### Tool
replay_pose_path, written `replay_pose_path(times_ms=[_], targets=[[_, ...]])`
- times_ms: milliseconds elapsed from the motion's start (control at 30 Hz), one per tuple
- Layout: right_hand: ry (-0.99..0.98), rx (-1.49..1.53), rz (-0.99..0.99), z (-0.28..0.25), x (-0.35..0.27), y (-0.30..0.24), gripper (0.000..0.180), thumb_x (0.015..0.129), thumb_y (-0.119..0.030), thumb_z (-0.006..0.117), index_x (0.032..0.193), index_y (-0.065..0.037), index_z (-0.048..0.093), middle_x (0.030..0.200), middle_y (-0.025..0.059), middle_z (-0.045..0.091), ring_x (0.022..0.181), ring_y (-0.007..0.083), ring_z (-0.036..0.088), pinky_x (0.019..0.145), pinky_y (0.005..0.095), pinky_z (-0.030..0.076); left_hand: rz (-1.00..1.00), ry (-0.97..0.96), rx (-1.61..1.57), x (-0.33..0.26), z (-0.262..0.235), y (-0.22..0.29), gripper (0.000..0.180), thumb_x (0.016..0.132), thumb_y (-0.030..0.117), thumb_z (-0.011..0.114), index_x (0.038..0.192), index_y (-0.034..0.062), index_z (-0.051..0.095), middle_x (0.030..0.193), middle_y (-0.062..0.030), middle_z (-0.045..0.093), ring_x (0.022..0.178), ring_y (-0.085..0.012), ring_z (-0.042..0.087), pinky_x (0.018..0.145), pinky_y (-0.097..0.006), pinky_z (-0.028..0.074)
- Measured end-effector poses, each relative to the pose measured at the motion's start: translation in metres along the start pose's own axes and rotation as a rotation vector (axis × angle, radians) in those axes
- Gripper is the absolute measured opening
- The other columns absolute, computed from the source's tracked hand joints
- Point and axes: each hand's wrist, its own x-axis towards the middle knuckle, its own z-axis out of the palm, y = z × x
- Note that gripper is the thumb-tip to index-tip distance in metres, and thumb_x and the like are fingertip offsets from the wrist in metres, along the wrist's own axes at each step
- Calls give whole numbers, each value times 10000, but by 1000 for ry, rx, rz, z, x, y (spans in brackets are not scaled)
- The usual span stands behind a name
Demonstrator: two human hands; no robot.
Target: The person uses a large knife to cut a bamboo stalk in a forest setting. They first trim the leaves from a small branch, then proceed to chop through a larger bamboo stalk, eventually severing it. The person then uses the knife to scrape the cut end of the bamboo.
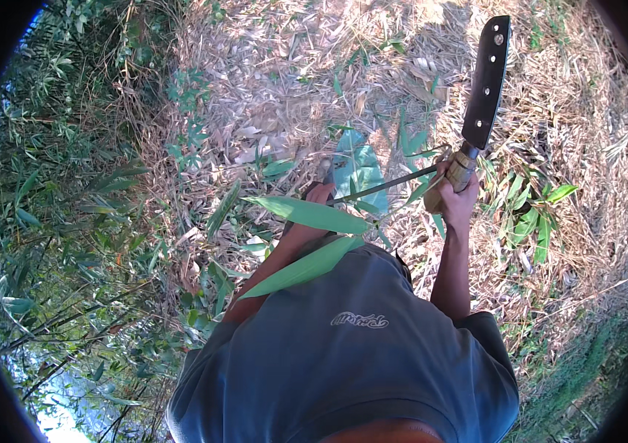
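My right hand (pixel 459 190) is closed round the wooden handle (pixel 461 171) of a large knife. The knife's broad dark blade (pixel 487 85), with several light round spots along it, points away and up to the right. In front of my body my left hand (pixel 321 193) is closed on one end of a thin dark stem (pixel 388 184). The stem slants up to the right and reaches my right hand; whether those fingers also grip it, I cannot tell. Two long green leaves (pixel 310 215) cross in front of my left forearm and shirt.
Dry leaves and straw (pixel 270 96) cover the ground. Dense green bamboo-like foliage (pixel 56 221) stands along the left side. A small leafy plant (pixel 535 214) grows right of my right hand. A broad bluish-green leaf (pixel 358 170) lies beyond the stem.
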Motion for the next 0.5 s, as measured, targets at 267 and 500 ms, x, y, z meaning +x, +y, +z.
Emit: replay_pose_path(times_ms=[267,500], targets=[[-26,415,-84,77,196,21,396,810,-70,669,1149,-34,467,783,54,517,632,130,464,576,270,391,-298,-530,-426,172,-37,-48,566,887,518,674,1205,51,643,1096,-180,677,978,-299,658,846,-396,506],[57,533,-85,104,326,-5,337,821,-30,609,1135,-37,488,797,30,503,662,128,451,702,294,403,110,-179,-195,302,-150,-50,422,878,422,706,1052,47,627,1015,-109,635,901,-270,629,790,-412,502]])
